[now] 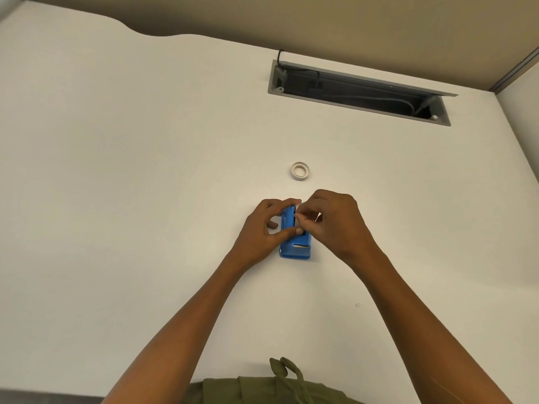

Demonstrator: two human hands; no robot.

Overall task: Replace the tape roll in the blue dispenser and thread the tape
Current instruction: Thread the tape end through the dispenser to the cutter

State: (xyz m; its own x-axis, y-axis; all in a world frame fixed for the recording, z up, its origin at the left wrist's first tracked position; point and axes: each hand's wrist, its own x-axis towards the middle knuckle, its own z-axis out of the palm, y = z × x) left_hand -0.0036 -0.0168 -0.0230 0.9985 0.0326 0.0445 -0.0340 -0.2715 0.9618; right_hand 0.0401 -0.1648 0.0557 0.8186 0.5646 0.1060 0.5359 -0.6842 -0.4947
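The blue dispenser sits on the white worktop, near the middle and close to the person. Its long side runs away from the person. The end with the shiny metal cutter points back toward the person, and the rounded end points away.

The left hand holds the dispenser from the left side. Its fingers curl over the far end, and its thumb presses on the near part of the body. The right hand is just to the right, touching the top of the dispenser. Its fingers are curled and pinched together at the slot on top. A little bit of something pale shows between them, but it is too small to tell what it is. The hands hide most of the top of the dispenser, so the inside cannot be seen.

A white tape roll lies flat on the worktop a little farther away, apart from the hands. Nothing lies between it and the dispenser.

Farther back and to the right is a long grey cable slot cut into the worktop. It is open, and dark and pale wires lie inside. A tan wall stands behind the worktop. At the bottom edge there is olive green cloth with a drawstring.
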